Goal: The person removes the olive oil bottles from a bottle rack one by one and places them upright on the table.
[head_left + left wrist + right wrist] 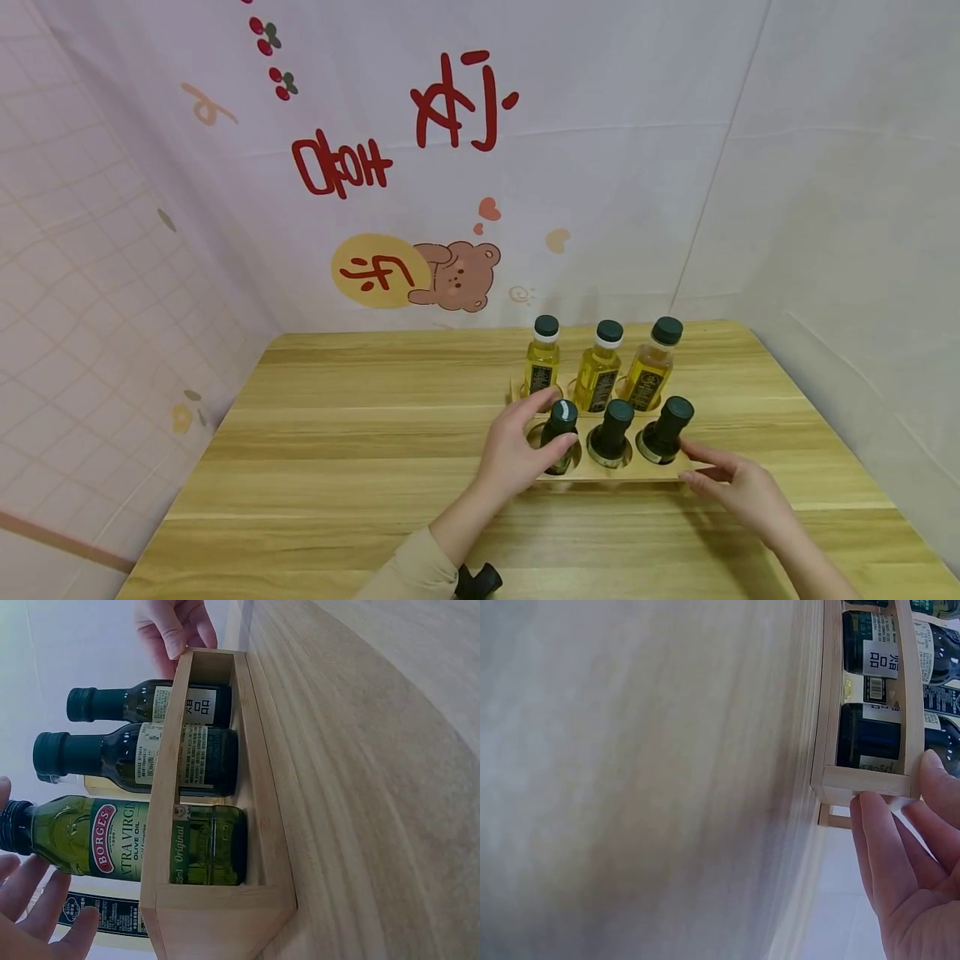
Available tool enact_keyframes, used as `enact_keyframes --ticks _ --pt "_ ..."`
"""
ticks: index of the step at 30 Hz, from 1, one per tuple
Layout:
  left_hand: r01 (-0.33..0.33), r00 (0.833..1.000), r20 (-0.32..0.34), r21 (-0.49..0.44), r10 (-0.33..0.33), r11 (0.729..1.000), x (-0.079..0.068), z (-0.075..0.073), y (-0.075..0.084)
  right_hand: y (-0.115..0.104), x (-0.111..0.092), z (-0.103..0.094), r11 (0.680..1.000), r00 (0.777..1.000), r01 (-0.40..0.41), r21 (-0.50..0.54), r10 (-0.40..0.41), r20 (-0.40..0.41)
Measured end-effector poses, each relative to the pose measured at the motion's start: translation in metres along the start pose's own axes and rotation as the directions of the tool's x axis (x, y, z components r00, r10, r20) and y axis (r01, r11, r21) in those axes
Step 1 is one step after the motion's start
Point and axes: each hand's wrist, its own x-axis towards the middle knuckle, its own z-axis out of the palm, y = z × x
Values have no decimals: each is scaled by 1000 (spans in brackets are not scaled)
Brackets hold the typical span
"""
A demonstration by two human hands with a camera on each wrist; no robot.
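Observation:
A two-tier wooden rack (637,475) holds two rows of bottles upright in round holes. My left hand (513,450) curls its thumb and fingers round the neck of the front-left green olive oil bottle (71,832), whose cap has a white mark. That bottle's base stands inside the rack. At the opposite end, my right hand (738,492) holds the rack's corner, with thumb and fingertips against the wood (866,780). Beside the olive oil bottle stand two dark bottles, the middle one (112,757) and the right one (663,433).
In the back row stand three clear bottles of yellow oil, left (542,358), middle (597,375) and right (651,371), with dark green caps. A wood-grain table (360,417) lies beneath, with a printed cloth wall (615,167) behind.

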Motion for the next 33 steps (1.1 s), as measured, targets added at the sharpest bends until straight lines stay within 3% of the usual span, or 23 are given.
enact_keyframes --ticks 6,15,21,33 --pt "-13 1000 -18 -42 12 999 3 3 0 -1 0 -1 1000 1000 -2 0 2 8" --pt "45 999 -13 -126 -47 991 6 6 1 -1 0 0 1000 1000 11 -8 -11 1" --pt "13 998 -54 -159 -22 987 4 8 -1 -1 -1 -1 1000 1000 8 -23 -8 3" --pt "-3 994 -104 -198 -18 980 9 -8 15 -3 -1 0 1000 1000 8 -30 -8 -5"
